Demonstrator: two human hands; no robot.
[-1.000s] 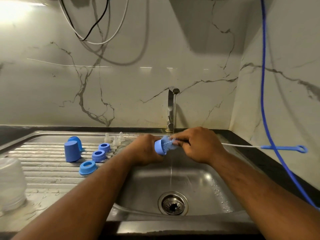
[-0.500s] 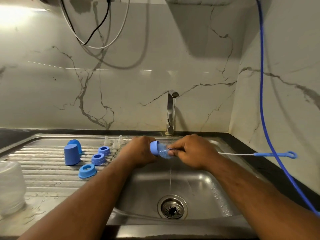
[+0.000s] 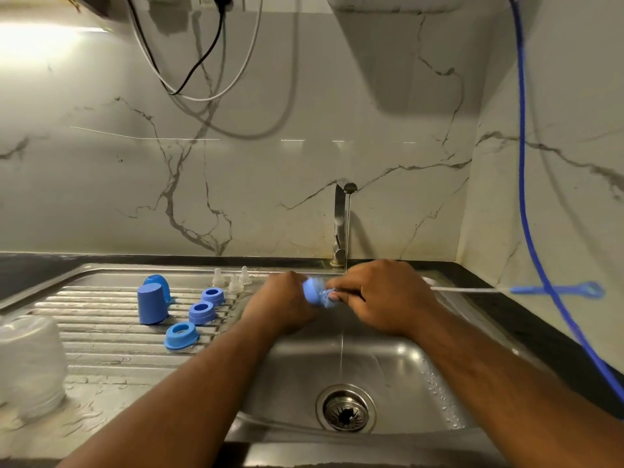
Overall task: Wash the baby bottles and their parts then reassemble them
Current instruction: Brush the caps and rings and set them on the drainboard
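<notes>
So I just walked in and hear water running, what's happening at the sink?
A person is scrubbing a blue cap at the running tap: the left hand grips it, the right hand works a bottle brush into it. Two blue caps, three blue rings, three clear nipples and clear bottles sit on the drainboard, none reassembled.

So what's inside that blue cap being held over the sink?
The bristled head of a bottle brush pokes into the open end of the blue cap, its handle running out past the right hand. How deep it reaches is hidden by the cap wall and the left hand.
</notes>
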